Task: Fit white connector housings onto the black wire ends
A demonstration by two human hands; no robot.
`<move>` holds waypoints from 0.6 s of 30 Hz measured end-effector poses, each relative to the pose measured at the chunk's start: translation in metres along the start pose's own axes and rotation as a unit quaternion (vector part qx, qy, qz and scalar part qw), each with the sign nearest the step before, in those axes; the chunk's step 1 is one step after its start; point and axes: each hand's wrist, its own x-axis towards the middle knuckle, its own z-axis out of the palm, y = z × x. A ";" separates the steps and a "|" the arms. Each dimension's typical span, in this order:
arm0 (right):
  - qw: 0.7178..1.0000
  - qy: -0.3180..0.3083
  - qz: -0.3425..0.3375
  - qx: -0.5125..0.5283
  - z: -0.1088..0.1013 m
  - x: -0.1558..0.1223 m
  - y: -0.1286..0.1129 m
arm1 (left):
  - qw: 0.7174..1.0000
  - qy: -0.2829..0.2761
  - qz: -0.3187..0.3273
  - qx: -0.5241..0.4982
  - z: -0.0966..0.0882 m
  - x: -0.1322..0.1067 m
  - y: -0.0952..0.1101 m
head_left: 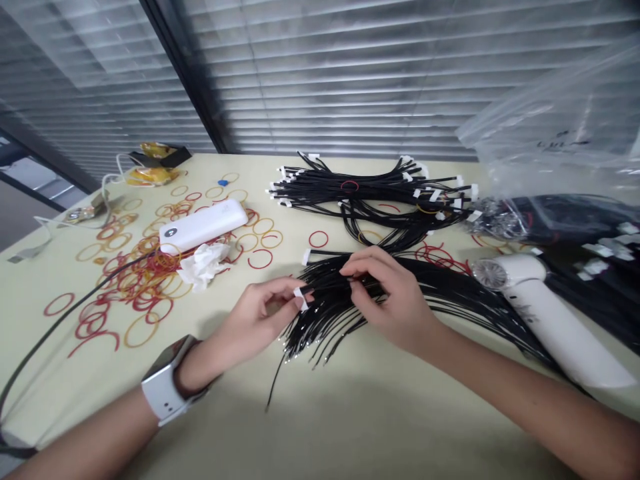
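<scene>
My left hand [265,313] pinches a small white connector [301,298] at the end of a black cable. To its right, my right hand [387,297] has thumb and fingertips closed on the same black cable, a short way along from the connector. Beneath both hands a fanned bundle of thin black cables [450,277] lies on the table, its bare tips pointing to the lower left. One single cable end [273,387] sticks out nearest to me. Another white connector [307,257] shows at the bundle's upper left.
Red and yellow rubber bands [145,293] lie scattered at left around a white power bank [203,225] and crumpled tissue [204,265]. Behind are banded black cables [345,190]. At right are a white handheld fan [560,320], more cables and a clear plastic bag [560,120].
</scene>
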 end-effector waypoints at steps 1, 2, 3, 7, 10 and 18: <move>1.000 0.012 0.011 -0.011 0.000 0.000 0.002 | 1.000 -0.002 -0.002 -0.003 0.000 0.000 0.000; 0.999 0.023 0.022 -0.019 0.000 0.001 0.003 | 1.000 -0.004 -0.002 -0.005 0.000 0.000 0.000; 0.999 0.031 0.029 -0.021 0.001 0.001 0.004 | 1.000 -0.006 -0.001 -0.005 0.000 0.000 0.000; 0.999 0.046 0.017 -0.021 -0.001 0.001 0.007 | 1.000 -0.005 -0.007 -0.012 -0.002 0.001 0.001; 0.999 0.026 0.017 -0.041 -0.002 0.002 0.010 | 0.999 0.003 -0.031 -0.043 -0.003 0.002 0.002; 0.997 -0.008 0.017 -0.071 -0.003 0.004 0.010 | 0.998 0.026 -0.047 -0.024 -0.005 0.005 0.002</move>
